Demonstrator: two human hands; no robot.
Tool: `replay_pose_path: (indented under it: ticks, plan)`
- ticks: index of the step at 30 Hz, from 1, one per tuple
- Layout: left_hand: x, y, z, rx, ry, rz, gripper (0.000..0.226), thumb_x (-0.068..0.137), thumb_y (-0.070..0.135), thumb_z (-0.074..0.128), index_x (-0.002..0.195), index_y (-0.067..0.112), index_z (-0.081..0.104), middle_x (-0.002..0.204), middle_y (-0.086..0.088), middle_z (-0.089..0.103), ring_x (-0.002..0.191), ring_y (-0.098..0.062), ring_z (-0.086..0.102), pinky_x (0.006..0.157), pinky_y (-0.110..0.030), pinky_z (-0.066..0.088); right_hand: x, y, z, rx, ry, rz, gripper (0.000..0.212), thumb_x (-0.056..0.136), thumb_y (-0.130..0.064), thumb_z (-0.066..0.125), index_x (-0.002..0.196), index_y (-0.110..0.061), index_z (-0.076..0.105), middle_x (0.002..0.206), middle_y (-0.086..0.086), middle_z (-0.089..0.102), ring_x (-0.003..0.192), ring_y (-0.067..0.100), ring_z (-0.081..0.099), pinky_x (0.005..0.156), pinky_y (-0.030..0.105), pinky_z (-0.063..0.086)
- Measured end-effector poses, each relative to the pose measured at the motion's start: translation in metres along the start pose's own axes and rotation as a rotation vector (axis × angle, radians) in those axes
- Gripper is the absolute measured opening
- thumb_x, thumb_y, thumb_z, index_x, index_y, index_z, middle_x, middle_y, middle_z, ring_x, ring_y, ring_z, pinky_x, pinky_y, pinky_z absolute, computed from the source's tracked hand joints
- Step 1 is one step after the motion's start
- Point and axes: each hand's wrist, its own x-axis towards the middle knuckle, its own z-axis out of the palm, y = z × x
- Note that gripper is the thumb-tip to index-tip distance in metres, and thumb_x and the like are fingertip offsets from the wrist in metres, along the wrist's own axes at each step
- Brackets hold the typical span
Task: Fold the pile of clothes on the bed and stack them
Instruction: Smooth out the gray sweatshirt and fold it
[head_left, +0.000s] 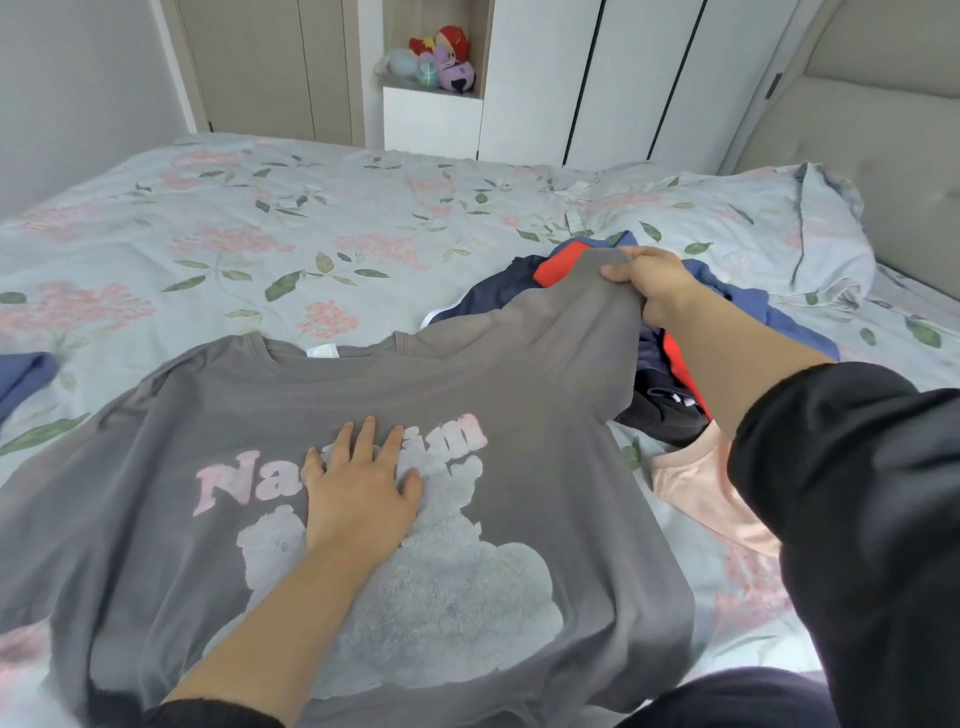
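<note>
A grey T-shirt (519, 395) with pink lettering and a pale bear print lies spread front-up on the bed, collar pointing away from me. My left hand (363, 483) presses flat on its chest print with straight fingers. My right hand (649, 280) grips the shirt's right sleeve and holds it lifted above the bed. Behind and under that sleeve sits the pile of unfolded clothes (670, 374): navy, blue, red and black pieces. A peach garment (701, 493) lies beside the shirt under my right forearm.
The bed (260, 234) has a floral pale-blue cover with open room to the far left. A blue garment (26, 374) lies at the left edge. A pillow (753, 223) and the padded headboard (883, 156) are at the right. Wardrobes stand behind.
</note>
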Motion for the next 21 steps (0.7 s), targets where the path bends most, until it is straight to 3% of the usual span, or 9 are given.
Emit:
replay_pose_path:
  ticks: [2,4,7,10,12,14,16,19,21]
  plan:
    - [-0.001,0.003,-0.002,-0.012,0.039,0.059,0.056,0.095,0.044,0.020,0.149,0.030,0.022,0.158,0.000,0.017,0.146,-0.020,0.011,0.115,-0.050,0.010,0.001,0.005,-0.004,-0.137,0.029,-0.065,0.038,0.085,0.005,0.061,0.119,-0.009,0.055,0.110,0.016,0.061,0.094,0.031,0.060,0.077,0.040,0.051]
    - [-0.001,0.008,-0.004,-0.053,0.069,0.177,0.055,0.095,0.038,0.020,0.148,0.026,0.030,0.156,0.001,0.023,0.144,-0.018,0.017,0.115,-0.046,0.015,-0.001,0.011,-0.011,-0.560,0.273,-0.254,0.039,0.085,0.004,0.054,0.122,-0.006,0.047,0.109,0.020,0.058,0.089,0.034,0.056,0.063,0.037,0.041]
    - [0.001,0.011,-0.002,-0.052,0.062,0.314,0.053,0.097,0.041,0.018,0.150,0.030,0.022,0.158,0.005,0.017,0.145,-0.014,0.012,0.117,-0.040,0.012,-0.009,0.025,-0.016,-0.806,0.406,-0.443,0.041,0.088,-0.007,0.053,0.127,-0.005,0.041,0.113,0.020,0.056,0.091,0.039,0.057,0.059,0.037,0.036]
    - [0.001,0.013,-0.002,-0.070,0.032,0.363,0.069,0.088,0.051,-0.001,0.149,0.033,0.025,0.158,0.009,0.018,0.146,-0.012,0.011,0.117,-0.041,0.008,-0.003,0.034,-0.023,-0.573,0.396,-0.245,0.050,0.093,-0.033,0.052,0.132,-0.004,0.038,0.119,0.017,0.058,0.102,0.035,0.058,0.069,0.034,0.038]
    - [0.002,0.013,-0.002,-0.087,0.020,0.368,0.072,0.085,0.052,-0.003,0.148,0.033,0.028,0.157,0.009,0.019,0.145,-0.012,0.013,0.117,-0.041,0.007,-0.007,0.035,-0.031,-0.447,0.433,-0.150,0.046,0.095,-0.033,0.044,0.126,0.001,0.045,0.106,0.018,0.062,0.098,0.034,0.058,0.068,0.031,0.035]
    - [0.003,0.013,-0.001,-0.103,0.016,0.356,0.065,0.090,0.050,0.005,0.147,0.033,0.029,0.157,0.009,0.020,0.145,-0.012,0.013,0.117,-0.041,0.006,-0.015,0.040,-0.041,-0.421,0.444,-0.153,0.027,0.095,-0.025,0.041,0.095,-0.003,0.056,0.075,0.009,0.056,0.082,0.030,0.052,0.059,0.028,0.033]
    - [0.003,0.012,-0.001,-0.098,0.016,0.349,0.056,0.095,0.047,0.015,0.147,0.033,0.029,0.157,0.009,0.020,0.145,-0.011,0.013,0.117,-0.040,0.006,-0.023,0.049,-0.044,-0.405,0.357,-0.043,0.027,0.093,-0.018,0.041,0.067,-0.013,0.044,0.064,0.003,0.042,0.077,0.025,0.045,0.054,0.025,0.034]
    - [0.002,0.013,-0.001,-0.104,0.026,0.345,0.049,0.099,0.043,0.024,0.146,0.033,0.031,0.156,0.009,0.022,0.145,-0.011,0.015,0.117,-0.040,0.007,-0.037,0.069,-0.043,-0.208,0.122,0.084,0.024,0.081,0.010,0.032,0.068,-0.008,0.042,0.066,0.007,0.035,0.062,0.024,0.037,0.053,0.025,0.029]
    - [0.002,0.013,-0.002,-0.106,0.032,0.341,0.048,0.099,0.042,0.028,0.146,0.033,0.032,0.156,0.010,0.023,0.145,-0.010,0.015,0.117,-0.039,0.007,-0.049,0.076,-0.045,-0.132,-0.045,0.014,0.038,0.073,0.022,0.028,0.078,-0.007,0.052,0.066,0.006,0.043,0.058,0.021,0.040,0.050,0.025,0.032]
